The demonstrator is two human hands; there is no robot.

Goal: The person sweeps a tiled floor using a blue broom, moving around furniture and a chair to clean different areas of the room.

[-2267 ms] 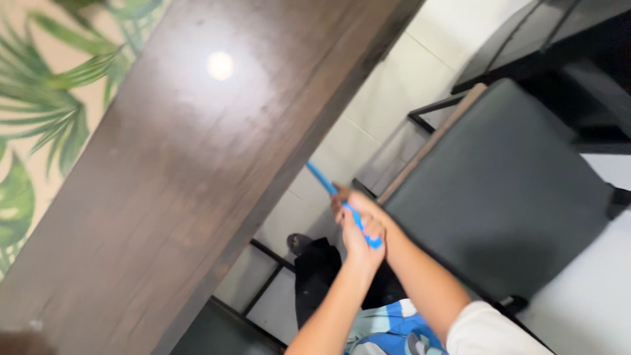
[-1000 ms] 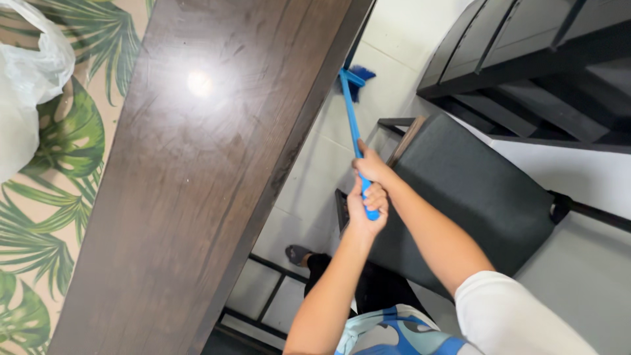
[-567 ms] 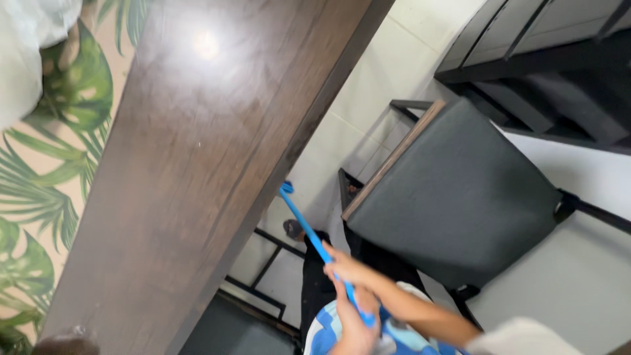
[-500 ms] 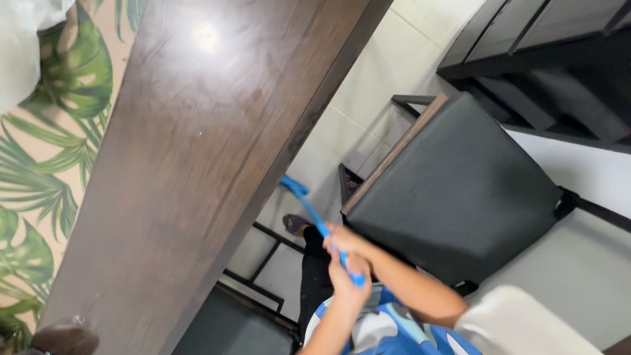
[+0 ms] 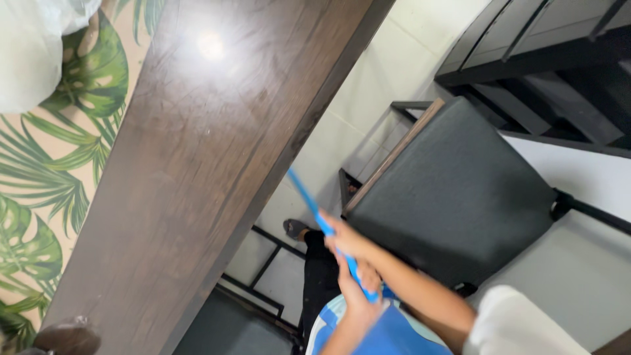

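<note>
Under the edge of the long dark wood table (image 5: 197,164), between it and the black padded chair (image 5: 453,190), a blue broom handle (image 5: 309,204) runs at a slant from the person's chest up toward the table lip, w/ its far end going out of sight beneath the tabletop, so the brush head isn't visible. Both hands are wrapped round the handle: right hand (image 5: 342,240) higher up the shaft, fingers curled closed on it; left hand (image 5: 361,296) lower, fist closed round the near end. Frame is a bit blurred so exact finger placement can't be told. Below, a dark trouser leg and a shoe (image 5: 296,229) stand on pale floor tiles (image 5: 342,131), next to the black metal table frame (image 5: 263,263). Left of the table there's a leaf-print wall (image 5: 59,164) and a white plastic bag (image 5: 33,52) at the top corner; black shelving (image 5: 545,59) sits behind the chair. Risks, as a judgement: the gap betw. table and chair is tight, so the handle could knock the table edge or the chair's front rail; the hidden head could snag on the frame bars or catch the shoe; w/ hands close together near the handle end, leverage is poor and grip may slip
</note>
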